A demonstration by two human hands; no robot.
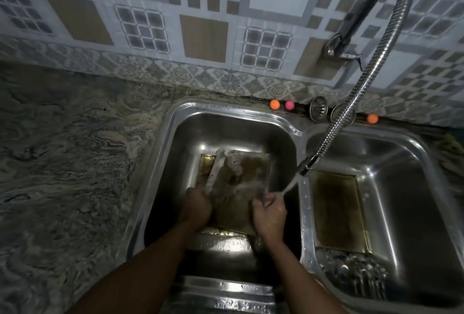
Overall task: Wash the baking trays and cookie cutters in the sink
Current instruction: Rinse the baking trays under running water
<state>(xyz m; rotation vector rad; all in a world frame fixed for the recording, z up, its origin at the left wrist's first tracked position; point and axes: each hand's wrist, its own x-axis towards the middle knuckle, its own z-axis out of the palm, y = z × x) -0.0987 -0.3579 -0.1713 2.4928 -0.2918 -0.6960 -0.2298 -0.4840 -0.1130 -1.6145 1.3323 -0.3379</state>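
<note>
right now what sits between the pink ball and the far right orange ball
In the head view, two round metal strainers; the faucet hose crosses in front of the right one.

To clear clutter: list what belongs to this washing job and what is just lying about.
In the job: left hand, right hand, foamy tray they hold, second tray in the other basin, running tap hose.
Lying about: orange ball, pink ball, second orange ball, sink strainer.
</note>
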